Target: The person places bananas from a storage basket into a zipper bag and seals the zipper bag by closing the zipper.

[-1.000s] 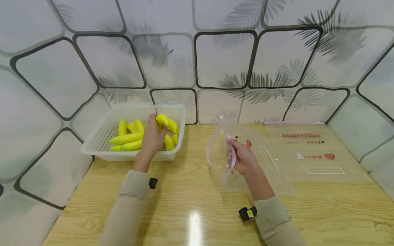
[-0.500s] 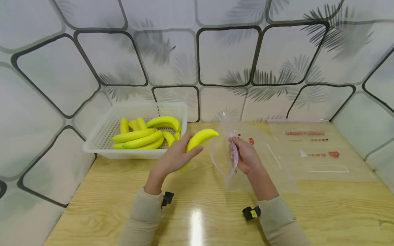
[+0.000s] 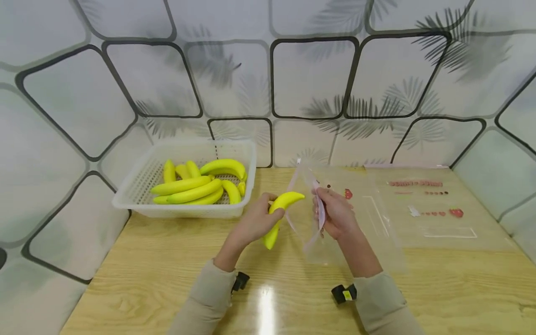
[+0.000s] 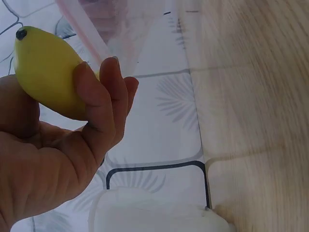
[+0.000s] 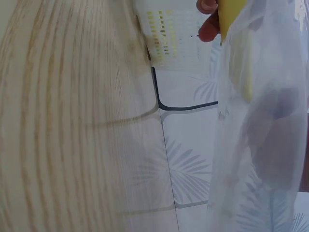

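My left hand point(image 3: 257, 218) grips a yellow banana point(image 3: 281, 203) between thumb and fingers, its upper tip pointing right at the mouth of a clear zip bag point(image 3: 310, 246). In the left wrist view the dark-tipped end of the banana point(image 4: 46, 67) shows, with fingers curled along its side. My right hand point(image 3: 336, 211) pinches the bag's pink zip edge, and the mouth gapes toward the left hand. Seen from the right wrist, the bag's film point(image 5: 260, 145) hangs close to the camera, with the banana point(image 5: 231, 17) partly behind it.
A white perforated basket point(image 3: 121, 200) holding several bananas point(image 3: 194, 190) stands at the back left against the patterned wall. To the right, another flat clear bag point(image 3: 444, 223) with strawberry prints lies on the wooden table point(image 3: 293, 298).
The left hand has taken a banana out of the basket and carried it right to the bag's mouth. The right hand has kept its hold on the bag.
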`<state>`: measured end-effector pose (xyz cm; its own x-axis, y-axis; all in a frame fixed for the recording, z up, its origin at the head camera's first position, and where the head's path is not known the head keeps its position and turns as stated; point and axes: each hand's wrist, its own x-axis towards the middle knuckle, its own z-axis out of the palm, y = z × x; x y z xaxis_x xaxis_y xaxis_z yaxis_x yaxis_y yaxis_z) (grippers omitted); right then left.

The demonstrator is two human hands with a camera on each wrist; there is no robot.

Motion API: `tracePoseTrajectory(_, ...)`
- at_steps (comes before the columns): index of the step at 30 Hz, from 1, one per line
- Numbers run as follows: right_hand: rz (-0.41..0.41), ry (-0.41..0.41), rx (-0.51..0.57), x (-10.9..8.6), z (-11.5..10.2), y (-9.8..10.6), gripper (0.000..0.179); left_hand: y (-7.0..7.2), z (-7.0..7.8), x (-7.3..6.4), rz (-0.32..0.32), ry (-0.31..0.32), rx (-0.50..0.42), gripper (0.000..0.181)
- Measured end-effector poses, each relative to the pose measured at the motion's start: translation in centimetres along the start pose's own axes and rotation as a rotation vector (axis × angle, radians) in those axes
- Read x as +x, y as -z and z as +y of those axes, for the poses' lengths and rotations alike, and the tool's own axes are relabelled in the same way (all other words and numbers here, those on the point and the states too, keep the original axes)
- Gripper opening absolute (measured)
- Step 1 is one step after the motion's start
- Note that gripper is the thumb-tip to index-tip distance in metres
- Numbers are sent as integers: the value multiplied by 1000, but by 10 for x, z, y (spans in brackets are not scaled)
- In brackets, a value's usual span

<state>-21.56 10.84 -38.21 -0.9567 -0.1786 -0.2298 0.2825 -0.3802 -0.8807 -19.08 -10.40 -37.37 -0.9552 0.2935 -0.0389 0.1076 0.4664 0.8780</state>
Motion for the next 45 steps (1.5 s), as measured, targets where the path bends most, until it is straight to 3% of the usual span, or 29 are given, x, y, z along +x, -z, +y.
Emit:
tracePoseTrajectory(6, -22, 8, -5, -4, -2, -1, 25, -6, 0, 1, 27, -25, 18, 53)
tracePoseTrajectory(11, -42, 8, 25, -6, -4, 1, 22, -8, 2, 0, 3, -58, 12, 47)
tracePoseTrajectory(19, -49, 5, 53, -8, -6, 1, 23, -8, 6, -1, -51, 1, -15, 46)
tracePoseTrajectory(25, -52, 8, 19, -9, -8, 0, 22, -9, 5, -2, -21, 22, -60, 50)
tracePoseTrajectory(30, -64, 21, -8, -8, -7, -1, 23, -11, 3, -2, 1, 13, -46, 52)
tracePoseTrajectory(39, -61, 31, -13, -7, -7, -2, 20, -13, 2, -2, -116, 63, -182, 52)
tracePoseTrajectory(45, -53, 33, -10, -7, -8, -2, 21, -12, 2, -3, -141, 50, -227, 49)
